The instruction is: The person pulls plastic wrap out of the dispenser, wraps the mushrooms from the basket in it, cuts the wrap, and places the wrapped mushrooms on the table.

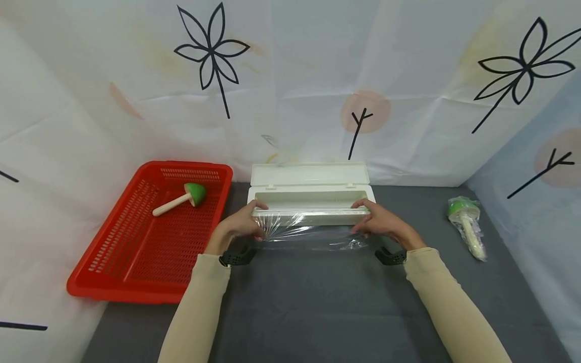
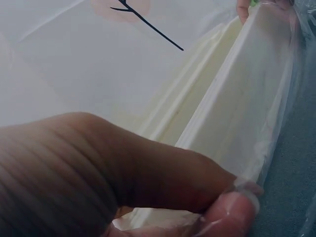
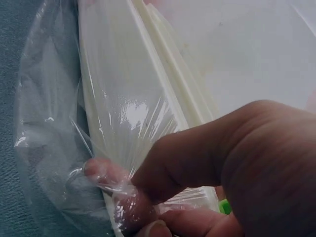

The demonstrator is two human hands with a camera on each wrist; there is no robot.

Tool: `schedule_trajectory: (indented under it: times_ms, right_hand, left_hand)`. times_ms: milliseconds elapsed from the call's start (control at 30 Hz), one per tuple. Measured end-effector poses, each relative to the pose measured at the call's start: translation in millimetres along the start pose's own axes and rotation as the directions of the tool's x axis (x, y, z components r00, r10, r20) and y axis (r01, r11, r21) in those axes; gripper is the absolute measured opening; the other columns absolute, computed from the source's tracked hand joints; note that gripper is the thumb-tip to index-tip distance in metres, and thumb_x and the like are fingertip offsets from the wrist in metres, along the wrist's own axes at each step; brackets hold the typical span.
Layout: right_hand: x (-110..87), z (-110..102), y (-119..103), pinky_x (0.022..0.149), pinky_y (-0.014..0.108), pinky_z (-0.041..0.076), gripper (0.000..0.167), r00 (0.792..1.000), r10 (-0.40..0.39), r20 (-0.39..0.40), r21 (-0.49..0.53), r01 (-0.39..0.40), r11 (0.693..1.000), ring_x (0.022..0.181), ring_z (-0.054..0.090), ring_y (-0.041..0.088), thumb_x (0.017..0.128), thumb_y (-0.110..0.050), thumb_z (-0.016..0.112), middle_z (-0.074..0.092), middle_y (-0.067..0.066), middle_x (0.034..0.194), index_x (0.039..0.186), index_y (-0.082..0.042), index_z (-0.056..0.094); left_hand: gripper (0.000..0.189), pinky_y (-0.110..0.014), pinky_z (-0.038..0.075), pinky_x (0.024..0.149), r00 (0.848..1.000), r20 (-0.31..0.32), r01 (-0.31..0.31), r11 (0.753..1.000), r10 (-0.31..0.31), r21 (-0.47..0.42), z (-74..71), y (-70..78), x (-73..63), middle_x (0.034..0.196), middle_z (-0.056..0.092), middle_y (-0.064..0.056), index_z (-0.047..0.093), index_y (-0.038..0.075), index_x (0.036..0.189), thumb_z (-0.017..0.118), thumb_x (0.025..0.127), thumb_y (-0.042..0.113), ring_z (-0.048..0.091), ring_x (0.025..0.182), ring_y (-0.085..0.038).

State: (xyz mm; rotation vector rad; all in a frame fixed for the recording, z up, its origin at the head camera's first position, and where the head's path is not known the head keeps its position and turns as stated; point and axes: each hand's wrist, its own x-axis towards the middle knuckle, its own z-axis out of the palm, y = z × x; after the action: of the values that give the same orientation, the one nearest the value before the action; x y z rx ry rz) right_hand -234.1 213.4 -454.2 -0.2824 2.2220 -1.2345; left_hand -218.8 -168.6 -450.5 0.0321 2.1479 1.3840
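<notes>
A white plastic cling film dispenser box [image 1: 310, 175] stands against the back wall with its lid raised. A sheet of clear cling film [image 1: 304, 236] hangs over its front wall and spreads onto the dark cloth. At the box's left end my left hand [image 1: 241, 222] pinches the film between thumb and finger. My right hand [image 1: 385, 222] pinches the film at the other end, fingertips close to the box front. In the right wrist view, creases in the film [image 3: 133, 116] gather toward those fingertips. Part of a small green piece [image 3: 225, 206] shows beside the right hand.
On the left is a red plastic basket [image 1: 150, 296] holding a toy mushroom [image 1: 195, 193] with a green cap and pale stem. A film-wrapped toy mushroom [image 1: 467, 227] lies at the right. White patterned fabric [image 1: 290, 75] encloses the back and sides of the grey table [image 1: 317, 307].
</notes>
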Motion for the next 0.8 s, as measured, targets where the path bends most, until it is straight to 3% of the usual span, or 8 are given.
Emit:
schedule_trajectory:
  times_ms: [233, 433, 633, 800]
  right_hand:
    - [1.6, 1.1, -1.9, 0.067, 0.038, 0.052, 0.058, 1.0, 0.024, -0.003, -0.012, -0.024, 1.0, 0.069, 0.063, 0.02, 0.096, 0.008, 0.057, 0.075, 0.021, 0.092, 0.148, 0.01, 0.031]
    - [5.1, 2.4, -4.8, 0.064, 0.035, 0.052, 0.072, 0.998, 0.063, -0.002, -0.031, -0.063, 0.998, 0.063, 0.062, 0.017, 0.089, 0.009, 0.06, 0.075, 0.018, 0.085, 0.154, 0.007, 0.029]
    - [7.7, 6.0, -5.8, 0.063, 0.036, 0.051, 0.067, 0.997, 0.08, -0.014, -0.063, -0.08, 0.995, 0.062, 0.062, 0.017, 0.089, 0.01, 0.058, 0.074, 0.016, 0.083, 0.149, 0.008, 0.03]
    - [9.0, 8.7, -7.1, 0.061, 0.035, 0.049, 0.067, 0.997, 0.069, -0.021, -0.065, -0.071, 0.995, 0.059, 0.06, 0.016, 0.085, 0.011, 0.056, 0.073, 0.019, 0.079, 0.148, 0.012, 0.031]
  left_hand:
    - [0.072, -0.03, 0.057, 0.058, 0.999, 0.036, 0.026, 1.0, -0.026, 0.004, -1.8, 3.1, 2.5, 0.102, 0.056, -0.019, 0.044, -0.003, 0.14, 0.073, 0.076, -0.017, 0.061, 0.061, -0.02]
    - [0.087, -0.028, 0.055, 0.058, 0.997, 0.058, 0.048, 0.997, -0.051, 0.058, -1.9, 4.7, 3.0, 0.105, 0.059, -0.021, 0.031, 0.0, 0.155, 0.07, 0.078, -0.015, 0.062, 0.058, -0.017]
    - [0.075, -0.029, 0.056, 0.058, 0.996, 0.058, 0.065, 0.998, -0.066, 0.025, -1.1, 3.3, 3.7, 0.106, 0.053, -0.02, 0.038, 0.002, 0.139, 0.074, 0.076, -0.015, 0.061, 0.062, -0.021]
    - [0.073, -0.029, 0.054, 0.059, 0.994, 0.077, 0.071, 0.992, -0.079, 0.102, -3.6, 4.5, 4.7, 0.1, 0.058, -0.018, 0.042, 0.003, 0.141, 0.077, 0.077, -0.008, 0.064, 0.063, -0.019]
